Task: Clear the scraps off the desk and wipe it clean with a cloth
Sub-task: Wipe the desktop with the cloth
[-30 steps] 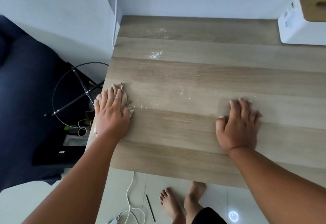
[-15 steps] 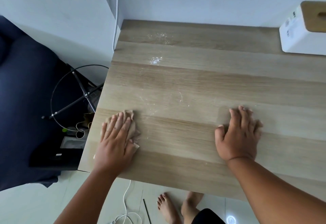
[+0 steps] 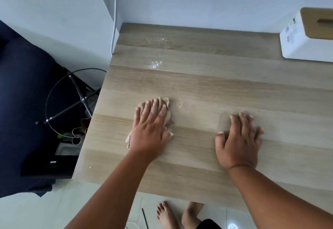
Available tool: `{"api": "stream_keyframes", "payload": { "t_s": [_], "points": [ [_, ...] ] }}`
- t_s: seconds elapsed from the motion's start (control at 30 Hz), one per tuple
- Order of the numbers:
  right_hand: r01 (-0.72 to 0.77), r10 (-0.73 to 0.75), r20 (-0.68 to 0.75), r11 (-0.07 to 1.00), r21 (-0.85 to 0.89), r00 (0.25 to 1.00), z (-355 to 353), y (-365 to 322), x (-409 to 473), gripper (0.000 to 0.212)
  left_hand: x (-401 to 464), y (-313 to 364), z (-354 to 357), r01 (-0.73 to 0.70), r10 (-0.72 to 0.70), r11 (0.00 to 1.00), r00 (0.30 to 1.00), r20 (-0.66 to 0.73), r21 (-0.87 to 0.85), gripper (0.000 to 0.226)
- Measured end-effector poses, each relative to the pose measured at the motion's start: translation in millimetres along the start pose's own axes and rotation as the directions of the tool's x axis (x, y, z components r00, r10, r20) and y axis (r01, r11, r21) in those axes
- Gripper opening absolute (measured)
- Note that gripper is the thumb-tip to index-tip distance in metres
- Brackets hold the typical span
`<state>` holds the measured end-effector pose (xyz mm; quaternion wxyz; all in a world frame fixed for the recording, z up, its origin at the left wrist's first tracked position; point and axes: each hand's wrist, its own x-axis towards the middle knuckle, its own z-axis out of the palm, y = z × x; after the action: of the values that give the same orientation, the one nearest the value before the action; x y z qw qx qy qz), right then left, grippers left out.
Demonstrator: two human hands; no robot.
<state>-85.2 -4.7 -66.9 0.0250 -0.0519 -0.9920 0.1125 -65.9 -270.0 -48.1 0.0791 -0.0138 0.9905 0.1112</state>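
A light wooden desk [image 3: 207, 77] fills the view. My left hand [image 3: 150, 129] lies flat with straight fingers on a crumpled beige cloth [image 3: 166, 111], pressing it to the desk left of centre. My right hand [image 3: 239, 140] rests flat on the bare wood to the right, fingers spread. White powdery scraps [image 3: 155, 64] lie further back, with another scattered patch [image 3: 158, 39] near the wall. A few white specks [image 3: 181, 102] sit just right of the cloth.
A white box with a wooden lid [image 3: 306, 35] stands at the back right. A white cable [image 3: 113, 15] runs down the wall at the desk's left corner. Left of the desk are a black wire stand [image 3: 72, 100] and dark clutter. My bare feet [image 3: 178, 214] are below the front edge.
My left hand has slid the cloth from the desk's left edge toward the front, then right and inward toward the middle. My right hand has stayed flat in place.
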Motion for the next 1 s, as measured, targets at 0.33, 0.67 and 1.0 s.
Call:
{"api": "stream_keyframes", "payload": {
  "t_s": [0.33,0.67,1.0],
  "points": [
    [0.013,-0.009,0.069,0.998,-0.062,0.998,1,2,2,0.075,-63,-70,-1,0.037,-0.038,0.999,0.997,-0.066,-0.02,0.076],
    [0.007,-0.001,0.079,0.997,-0.079,0.997,-1,1,1,0.076,45,-33,-17,0.318,-0.32,0.947,0.947,-0.033,-0.045,0.086],
    [0.001,0.006,0.089,0.996,-0.084,0.996,-1,1,1,0.076,-11,11,17,-0.258,0.259,0.966,0.966,-0.026,0.021,0.082]
  ]
}}
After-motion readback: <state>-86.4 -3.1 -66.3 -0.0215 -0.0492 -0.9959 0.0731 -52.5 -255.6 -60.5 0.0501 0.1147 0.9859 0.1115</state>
